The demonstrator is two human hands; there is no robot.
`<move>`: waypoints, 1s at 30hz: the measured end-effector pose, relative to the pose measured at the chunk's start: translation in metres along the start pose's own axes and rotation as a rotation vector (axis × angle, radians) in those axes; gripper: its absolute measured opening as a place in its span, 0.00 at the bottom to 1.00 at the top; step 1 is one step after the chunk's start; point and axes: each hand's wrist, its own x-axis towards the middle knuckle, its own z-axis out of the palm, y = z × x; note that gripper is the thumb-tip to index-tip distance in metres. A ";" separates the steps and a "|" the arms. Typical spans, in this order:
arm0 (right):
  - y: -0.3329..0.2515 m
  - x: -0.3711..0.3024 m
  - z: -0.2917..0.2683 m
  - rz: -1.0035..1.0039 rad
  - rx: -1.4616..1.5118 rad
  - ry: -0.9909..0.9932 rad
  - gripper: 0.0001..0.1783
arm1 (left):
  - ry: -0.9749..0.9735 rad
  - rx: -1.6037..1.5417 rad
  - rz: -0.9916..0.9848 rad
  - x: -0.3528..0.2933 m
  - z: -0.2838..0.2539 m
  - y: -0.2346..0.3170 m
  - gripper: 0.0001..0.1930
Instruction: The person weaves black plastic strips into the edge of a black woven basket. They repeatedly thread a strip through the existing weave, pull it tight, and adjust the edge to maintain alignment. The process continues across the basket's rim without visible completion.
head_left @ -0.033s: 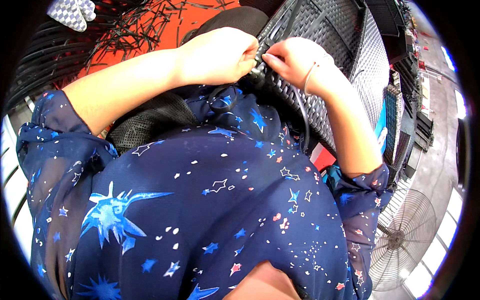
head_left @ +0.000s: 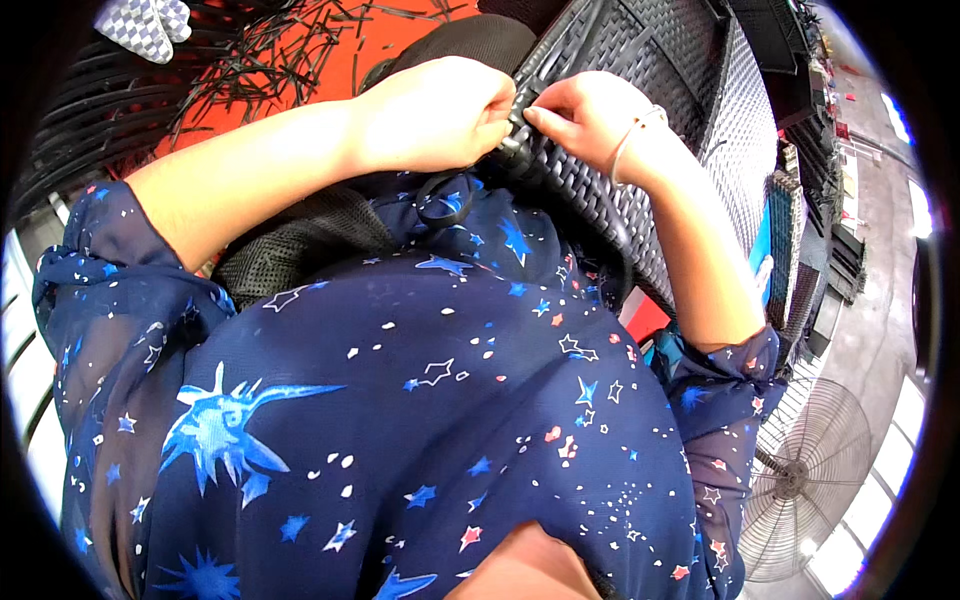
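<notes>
A black woven plastic-rattan piece (head_left: 630,215) leans up in front of me, its thick wrapped edge running between my hands. At that edge my left hand (head_left: 440,112) is closed, fingers curled under; whatever it grips is hidden. Just right of it, over the weave, my right hand (head_left: 590,120) is closed with thumb and forefinger pinched at the same edge, seemingly on a black plastic strip that is mostly hidden. A loop of black strip (head_left: 445,205) hangs below my left hand against my starry blue blouse.
Cut black strips (head_left: 285,70) lie scattered over a red surface (head_left: 390,40) at the far left. A checked heart-shaped thing (head_left: 145,28) is beyond them. Black mesh (head_left: 310,245) lies beneath my left forearm. A large fan (head_left: 795,480) and stacked woven pieces (head_left: 795,240) stand right.
My right hand has shifted very slightly. The loose black strip beneath my right wrist has swung and is less distinct; another stretch above that hand has moved too. My left hand stays put.
</notes>
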 end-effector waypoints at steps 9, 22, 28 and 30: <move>0.045 0.009 0.014 -0.137 0.674 -0.016 0.13 | 0.011 -0.238 -0.123 -0.004 0.005 0.000 0.16; 0.098 0.035 -0.083 -0.104 0.437 1.275 0.03 | 0.020 -0.605 -0.382 -0.011 0.015 -0.020 0.14; 0.080 0.047 -0.056 -0.087 1.031 1.390 0.08 | -0.039 -0.542 -0.366 -0.013 0.012 -0.018 0.14; 0.046 0.035 -0.049 0.034 1.141 1.284 0.10 | 0.000 -0.445 -0.335 -0.018 0.010 -0.025 0.15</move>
